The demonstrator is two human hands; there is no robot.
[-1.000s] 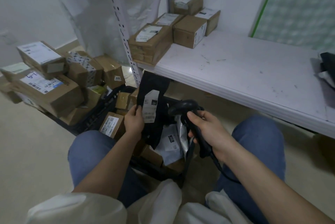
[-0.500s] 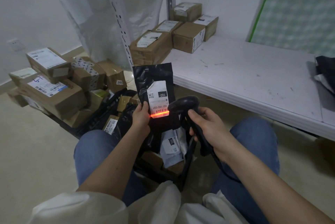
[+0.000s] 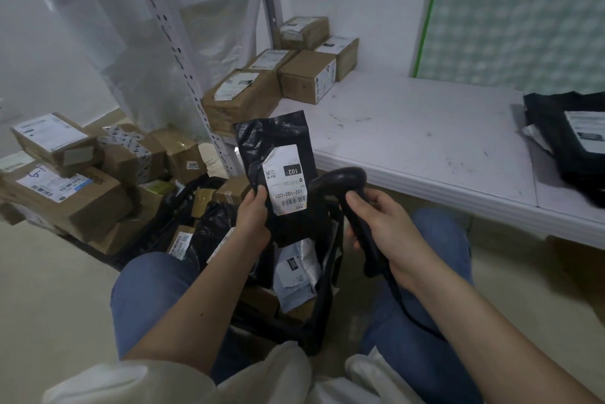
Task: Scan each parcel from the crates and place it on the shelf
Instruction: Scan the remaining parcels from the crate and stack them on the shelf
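Left hand (image 3: pixel 252 218) pinches a black poly mailer (image 3: pixel 278 174) upright by its lower left edge; right hand (image 3: pixel 383 223) is curled round a black handheld scanner (image 3: pixel 340 187).

The scanner's head sits just right of the mailer's white label (image 3: pixel 284 179), which reads 102. Below both hands a black crate (image 3: pixel 322 305) holds a grey mailer (image 3: pixel 296 269) and small boxes. Beyond the right hand lies the white shelf (image 3: pixel 425 148), with cardboard boxes (image 3: pixel 278 83) at its far left corner.

We see dim, flat, bluish indoor light, soft shadows, mild blur, and wide-angle bending at edges.
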